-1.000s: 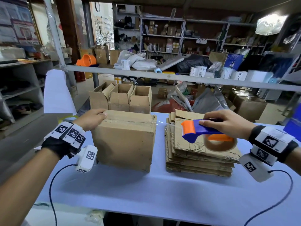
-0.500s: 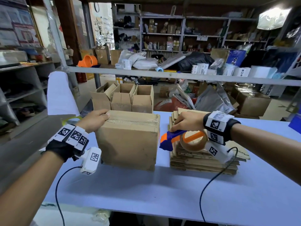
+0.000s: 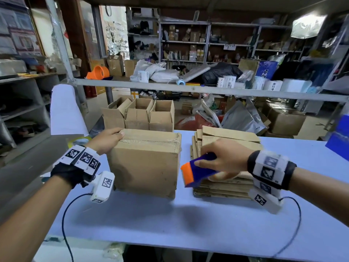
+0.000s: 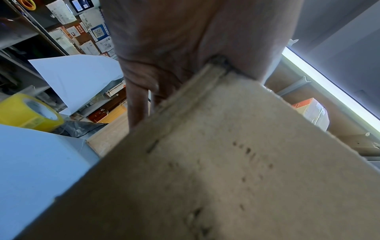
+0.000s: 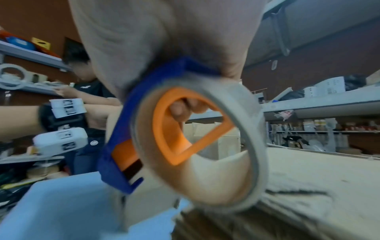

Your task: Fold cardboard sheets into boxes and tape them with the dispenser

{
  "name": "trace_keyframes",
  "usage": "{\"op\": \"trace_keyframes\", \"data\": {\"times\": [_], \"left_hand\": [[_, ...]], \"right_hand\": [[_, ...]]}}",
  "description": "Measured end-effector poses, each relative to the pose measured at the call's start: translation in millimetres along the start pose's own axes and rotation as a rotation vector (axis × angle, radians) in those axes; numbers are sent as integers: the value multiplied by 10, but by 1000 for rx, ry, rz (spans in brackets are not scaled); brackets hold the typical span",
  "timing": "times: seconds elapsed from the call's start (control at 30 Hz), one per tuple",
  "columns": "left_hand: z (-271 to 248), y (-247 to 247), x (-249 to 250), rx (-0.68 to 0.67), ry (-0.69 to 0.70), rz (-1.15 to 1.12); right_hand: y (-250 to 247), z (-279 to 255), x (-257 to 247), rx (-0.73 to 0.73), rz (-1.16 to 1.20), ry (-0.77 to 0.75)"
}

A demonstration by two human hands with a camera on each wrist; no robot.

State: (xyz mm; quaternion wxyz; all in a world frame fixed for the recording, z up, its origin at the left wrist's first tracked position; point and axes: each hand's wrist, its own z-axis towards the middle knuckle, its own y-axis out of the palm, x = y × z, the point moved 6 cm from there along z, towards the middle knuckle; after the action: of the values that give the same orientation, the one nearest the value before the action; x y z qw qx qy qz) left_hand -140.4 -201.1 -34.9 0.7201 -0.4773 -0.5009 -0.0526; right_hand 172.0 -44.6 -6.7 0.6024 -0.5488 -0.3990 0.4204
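Dispenser move: tape dispenser (image 3: pixel 196 170) is off the middle of the flat-sheet stack (image 3: pixel 226 138), down at its left edge
Right hand (image 3: pixel 224 159): clamped round the blue handle
Axis: runs left–right, orange nose toward the box (image 3: pixel 145 163), dipped slightly
Left hand (image 3: pixel 106 139): wrapped over the box's top-left corner; the box sits on the table (image 3: pixel 188 220)
Hidden: tape roll (image 5: pixel 205 146) mostly behind the fingers from the head view — wrist views blurred

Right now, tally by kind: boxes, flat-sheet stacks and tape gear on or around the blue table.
taped box: 1
open boxes: 3
flat-sheet stack: 1
tape dispenser: 1
yellow tape roll: 1
Total: 7
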Motion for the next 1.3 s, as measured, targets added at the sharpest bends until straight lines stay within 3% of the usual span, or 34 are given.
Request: {"op": "trace_keyframes", "data": {"times": [0.17,0.3,0.43,0.5,0.63,0.8,0.97,1.1,1.3], "left_hand": [[14,6,-34,16,-10,-21],[0,19,-35,41,-12,-74],[-23,34,-26,68,-6,-142],[-31,48,-28,71,-11,-185],[-53,46,-45,73,-34,-244],[-124,78,-47,37,-97,-377],[-269,231,-124,6,-237,-773],[-320,287,-145,-51,-234,-915],[-398,312,-161,-58,-241,-966]], "right_hand": [[396,-661,-202,-20,56,-139],[865,-939,-194,-117,-53,-104],[791,-938,-263,-4,-188,-157],[649,-822,-343,83,-146,-136],[351,-301,-503,293,421,68],[266,531,-691,271,1150,367],[508,743,-674,389,1657,493],[763,724,-726,277,1904,485],[804,700,-743,233,1946,551]]}}
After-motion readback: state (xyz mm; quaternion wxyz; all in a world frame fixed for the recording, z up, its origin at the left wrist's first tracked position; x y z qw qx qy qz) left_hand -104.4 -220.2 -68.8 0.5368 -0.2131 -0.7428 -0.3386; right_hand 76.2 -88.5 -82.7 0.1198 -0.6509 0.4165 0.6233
